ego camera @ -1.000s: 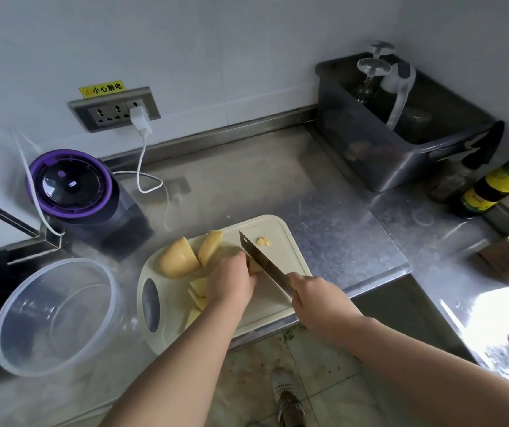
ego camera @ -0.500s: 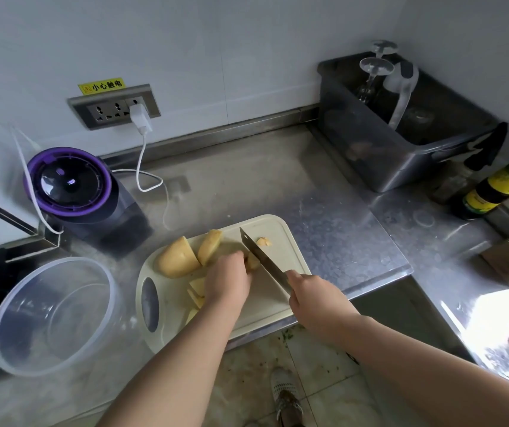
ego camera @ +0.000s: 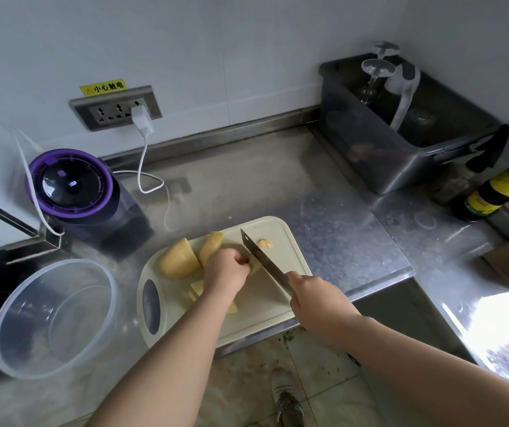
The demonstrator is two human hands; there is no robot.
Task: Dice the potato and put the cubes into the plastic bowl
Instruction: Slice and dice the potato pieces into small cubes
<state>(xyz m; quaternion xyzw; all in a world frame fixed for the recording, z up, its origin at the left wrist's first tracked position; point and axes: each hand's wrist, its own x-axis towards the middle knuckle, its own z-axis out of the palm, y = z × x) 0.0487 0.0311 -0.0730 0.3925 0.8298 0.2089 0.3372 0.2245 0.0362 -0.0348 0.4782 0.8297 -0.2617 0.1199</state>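
Note:
A cream cutting board lies at the counter's front edge. On it sit two large potato chunks, flat slices partly hidden under my forearm, and a small cut bit beyond the blade. My left hand holds down a potato piece with curled fingers, right against the blade. My right hand grips the handle of a cleaver, whose blade stands edge-down on the board beside my left fingers. The clear plastic bowl stands empty to the left of the board.
A purple-lidded appliance with a white cable to a wall socket stands behind the bowl. A dark bin holding glasses sits back right, with sauce bottles beside it. The steel counter drops off just below the board.
The cleaver blade has shifted slightly left along the potato piece, with my left fingers drawing back before it. The rest of the scene is unchanged.

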